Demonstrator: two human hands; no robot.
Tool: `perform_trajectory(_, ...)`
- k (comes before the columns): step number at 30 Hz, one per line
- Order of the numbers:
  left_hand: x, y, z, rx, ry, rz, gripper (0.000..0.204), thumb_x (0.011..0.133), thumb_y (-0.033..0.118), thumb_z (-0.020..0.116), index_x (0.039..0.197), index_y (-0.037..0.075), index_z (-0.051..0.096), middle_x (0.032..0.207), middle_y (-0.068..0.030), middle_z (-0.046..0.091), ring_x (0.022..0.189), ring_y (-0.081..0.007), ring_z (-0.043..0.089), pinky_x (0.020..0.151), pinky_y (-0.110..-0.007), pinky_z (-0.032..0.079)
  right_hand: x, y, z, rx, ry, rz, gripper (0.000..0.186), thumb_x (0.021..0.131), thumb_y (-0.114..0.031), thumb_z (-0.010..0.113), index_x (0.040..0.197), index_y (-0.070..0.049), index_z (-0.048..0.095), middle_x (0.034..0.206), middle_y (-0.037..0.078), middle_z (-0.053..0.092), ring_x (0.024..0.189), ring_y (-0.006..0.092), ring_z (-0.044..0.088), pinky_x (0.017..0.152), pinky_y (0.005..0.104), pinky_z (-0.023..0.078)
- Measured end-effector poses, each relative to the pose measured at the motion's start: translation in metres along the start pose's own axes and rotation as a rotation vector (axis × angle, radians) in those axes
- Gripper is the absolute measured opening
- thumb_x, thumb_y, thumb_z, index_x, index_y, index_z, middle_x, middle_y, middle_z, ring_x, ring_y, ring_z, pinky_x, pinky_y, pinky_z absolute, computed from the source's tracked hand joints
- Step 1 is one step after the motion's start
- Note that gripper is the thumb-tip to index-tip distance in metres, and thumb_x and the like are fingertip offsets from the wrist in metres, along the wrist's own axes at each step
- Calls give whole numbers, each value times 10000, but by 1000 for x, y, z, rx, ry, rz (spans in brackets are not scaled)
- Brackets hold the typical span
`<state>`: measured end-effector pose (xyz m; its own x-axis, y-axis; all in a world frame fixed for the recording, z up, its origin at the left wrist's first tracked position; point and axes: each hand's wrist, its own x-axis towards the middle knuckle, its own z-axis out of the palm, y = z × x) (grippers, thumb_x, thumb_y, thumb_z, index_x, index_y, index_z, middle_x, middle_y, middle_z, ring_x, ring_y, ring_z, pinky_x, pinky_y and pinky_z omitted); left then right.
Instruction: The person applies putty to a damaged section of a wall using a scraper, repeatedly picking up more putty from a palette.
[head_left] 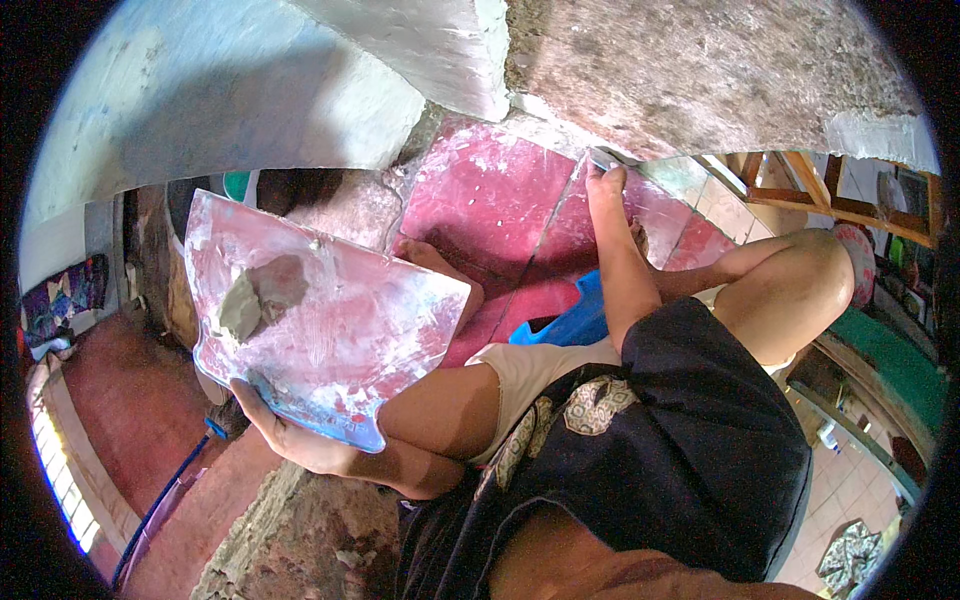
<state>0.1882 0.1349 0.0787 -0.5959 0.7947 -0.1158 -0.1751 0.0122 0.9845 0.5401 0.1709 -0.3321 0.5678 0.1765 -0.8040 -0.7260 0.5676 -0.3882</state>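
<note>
My left hand grips the lower edge of a pinkish, white-smeared plastic board with a blue, curved rim. A lump of grey-white filler paste sits on the board's left part. Farther off to the right, my right hand is closed round a thin flat blade, of which only a little shows. That blade is at the foot of the rough wall, where it meets the red tiled floor. Whether paste is on the blade, I cannot tell.
Below my right forearm is a blue plastic object, partly hidden by my legs. A smooth pale plastered wall meets the rough one ahead. White crumbs dot the tiles. Wooden frames stand at the right, and a blue-handled pole leans at lower left.
</note>
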Motion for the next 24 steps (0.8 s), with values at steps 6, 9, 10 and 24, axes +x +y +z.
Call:
perform_trajectory(6,-2,-3,8,41,75,6,377,838,186,358,1175,17,352,1178,-171,371,1019,-266,422,872,-371,334,47,-30,0,162,-172,94,213,762,-157,403,909,-38,499,882,123,556,790,287,542,671,483,461)
perform_trajectory(9,0,-2,3,-75,96,-49,364,838,158,352,1174,17,358,1169,-171,380,1016,-258,425,870,-365,336,39,-30,-1,82,-234,117,261,736,-96,394,970,-4,464,984,167,509,885,330,498,759,513,412)
perform_trajectory(10,1,-3,-1,-110,85,-46,360,838,146,351,1173,16,360,1166,-170,383,1015,-255,426,869,-362,337,30,-29,2,36,-183,100,275,731,-81,385,984,2,455,1009,173,496,911,339,485,776,519,400)
perform_trajectory(24,-2,7,38,-87,365,-90,348,827,127,357,1150,3,392,1140,-176,408,1008,-242,430,871,-345,331,-42,-18,2,-251,-257,54,235,791,-132,358,953,1,465,959,151,509,853,296,517,737,443,453)
